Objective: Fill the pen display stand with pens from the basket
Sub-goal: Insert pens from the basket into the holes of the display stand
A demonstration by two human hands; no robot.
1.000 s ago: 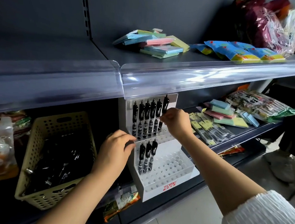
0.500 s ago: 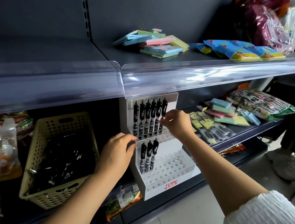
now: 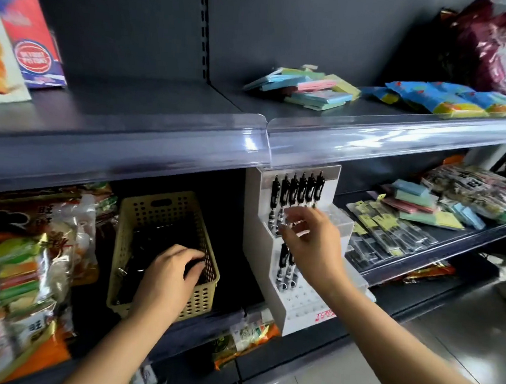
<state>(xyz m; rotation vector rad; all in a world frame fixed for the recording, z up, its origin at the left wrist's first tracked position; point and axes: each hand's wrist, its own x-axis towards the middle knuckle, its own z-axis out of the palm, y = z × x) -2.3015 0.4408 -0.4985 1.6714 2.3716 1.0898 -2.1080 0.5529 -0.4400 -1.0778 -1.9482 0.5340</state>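
Observation:
A white tiered pen display stand [image 3: 299, 313] sits on the lower shelf. Its top row holds several black pens [image 3: 294, 189], and a few more pens [image 3: 285, 270] stand in the lower tier, partly behind my right hand. My right hand [image 3: 311, 242] hovers in front of the stand with its fingers spread and nothing in it; it is blurred. To the left stands a beige perforated basket [image 3: 141, 210] with black pens [image 3: 157, 239] inside. My left hand [image 3: 169, 273] reaches into the basket, its fingers curled down onto the pens and the fingertips hidden.
Snack bags [image 3: 28, 265] crowd the shelf left of the basket. Sticky-note pads [image 3: 420, 205] and packaged refills [image 3: 393, 233] lie right of the stand. The upper shelf's clear lip [image 3: 264, 144] overhangs the stand's top. More pads [image 3: 308, 90] lie on the upper shelf.
My left hand left the stand's side and moved left into the basket. My right hand let go of the top-row pen, drew back and lowered with its fingers spread. The view shifted left.

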